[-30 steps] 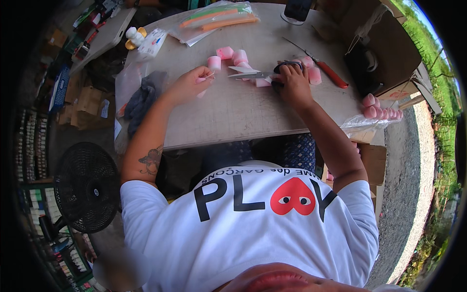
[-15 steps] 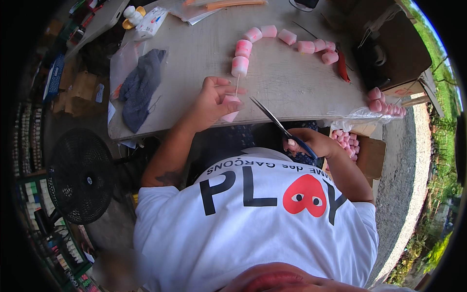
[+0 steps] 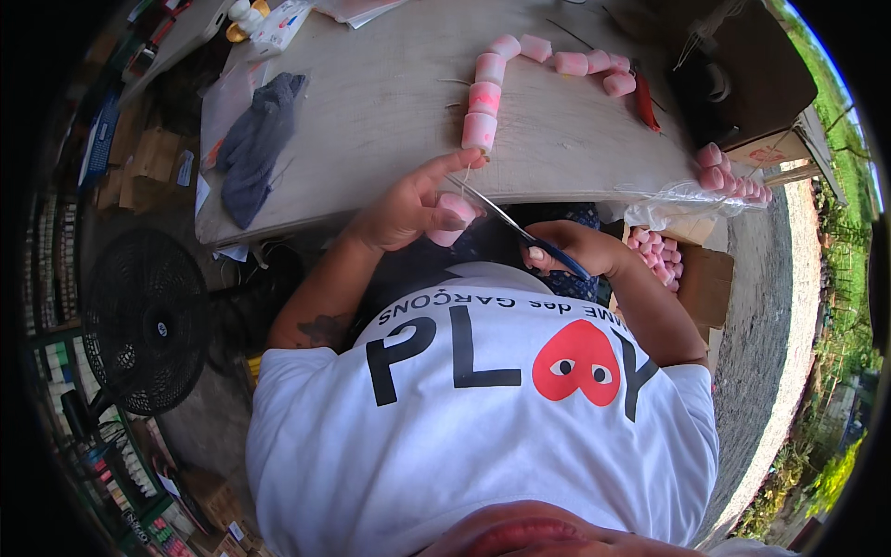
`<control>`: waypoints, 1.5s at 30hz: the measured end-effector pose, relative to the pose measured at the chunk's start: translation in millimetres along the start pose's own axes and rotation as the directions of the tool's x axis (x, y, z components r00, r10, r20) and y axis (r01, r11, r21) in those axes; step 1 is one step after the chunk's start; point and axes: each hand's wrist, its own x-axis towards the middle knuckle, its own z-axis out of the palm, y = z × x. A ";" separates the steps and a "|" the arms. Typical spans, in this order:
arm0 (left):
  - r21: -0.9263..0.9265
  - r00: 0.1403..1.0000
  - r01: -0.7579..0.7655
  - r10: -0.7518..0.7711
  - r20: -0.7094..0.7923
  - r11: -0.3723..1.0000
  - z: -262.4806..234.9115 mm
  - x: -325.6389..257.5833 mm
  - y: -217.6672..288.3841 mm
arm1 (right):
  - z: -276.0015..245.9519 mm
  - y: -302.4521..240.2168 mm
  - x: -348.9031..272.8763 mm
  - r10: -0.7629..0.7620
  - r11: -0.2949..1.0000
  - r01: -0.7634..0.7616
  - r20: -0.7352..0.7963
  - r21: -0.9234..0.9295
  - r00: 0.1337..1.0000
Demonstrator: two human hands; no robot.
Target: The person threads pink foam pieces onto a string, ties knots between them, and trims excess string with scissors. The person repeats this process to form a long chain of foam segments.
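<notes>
My left hand [image 3: 406,212] grips a short pink-and-white cylinder [image 3: 448,221] between thumb and fingers, just off the table's near edge. A thin pale cord [image 3: 467,173] runs up from it toward a curved line of similar pink cylinders [image 3: 484,97] on the table. My left index finger stretches up to the nearest cylinder of that line. In my right hand [image 3: 580,243] are scissors [image 3: 562,259] with dark blue handles. Their blades are parted and reach left to the cord, between the held cylinder and the line. Whether they touch the cord, I cannot tell.
A grey cloth [image 3: 262,148] lies on the table [image 3: 376,97] at left. A red-handled tool [image 3: 645,100] lies at right by a dark box [image 3: 742,70]. More pink cylinders fill a carton [image 3: 705,286] below the right edge. A black fan [image 3: 144,320] stands at left.
My left hand has drawn the held cylinder off the table edge, toward me. The scissors have moved left, bringing their blades to the cord. The nearest cylinders of the line have shifted right.
</notes>
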 end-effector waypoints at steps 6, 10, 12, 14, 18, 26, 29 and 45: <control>0.059 1.000 -0.023 0.022 0.018 0.998 1.7 4.9 -3.9 | 3.0 5.8 2.3 -0.023 0.998 0.025 -0.027 0.061 0.999; 0.046 0.999 -0.038 0.037 0.015 0.998 6.5 5.3 -0.5 | 5.8 6.9 6.4 -0.129 0.976 0.127 0.000 0.179 0.992; 0.049 0.999 -0.031 0.030 0.022 0.998 4.3 6.2 -0.8 | 6.2 6.5 7.8 -0.155 0.969 0.152 0.000 0.196 0.988; 0.059 1.000 -0.009 0.009 0.010 0.998 4.5 6.7 0.6 | 4.9 6.6 9.7 -0.150 0.974 0.148 -0.003 0.173 0.989; 0.052 1.000 0.018 -0.017 -0.025 0.998 8.8 8.6 2.6 | 6.6 2.6 6.1 -0.044 0.971 0.054 -0.048 0.235 0.998; -0.198 0.985 0.075 -0.103 -0.137 0.977 19.4 5.1 13.5 | -1.3 -24.0 -29.3 -0.192 0.978 0.116 -0.534 -0.173 0.824; -0.306 0.980 0.028 -0.087 -0.180 0.952 37.2 4.0 32.0 | -5.2 -19.8 -48.4 -0.224 0.966 0.250 -0.666 -0.059 0.712; 0.167 0.859 0.512 -0.507 -0.072 0.843 118.4 90.8 -53.2 | 32.4 -35.1 -158.0 -0.479 0.749 0.574 -0.868 -0.329 0.128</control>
